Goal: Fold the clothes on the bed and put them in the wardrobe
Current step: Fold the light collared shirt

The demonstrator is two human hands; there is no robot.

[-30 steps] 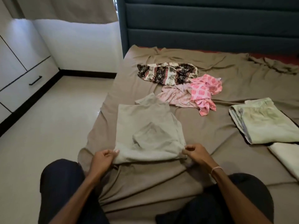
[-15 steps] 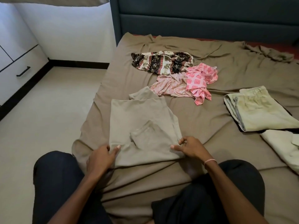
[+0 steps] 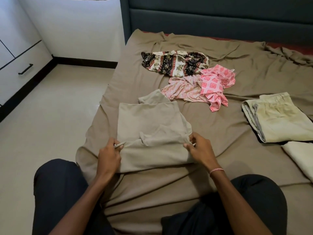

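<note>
A beige garment (image 3: 152,126) lies flat near the left edge of the bed (image 3: 186,192), toward its foot. The left hand (image 3: 109,157) has a pinching grip on its left side and the right hand (image 3: 200,150) on its right (fingers curled into the cloth). A patterned garment (image 3: 174,65) and pink clothes (image 3: 203,89) lie crumpled nearer the headboard (image 3: 220,19). A folded pale-green piece (image 3: 279,119) sits by the right edge.

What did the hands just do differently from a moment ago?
The left hand, lying flat on the beige shirt half a second ago, now pinches its left edge; the right hand pinches the right edge. The shirt, pink clothes and folded pale-green garment stayed put.
</note>
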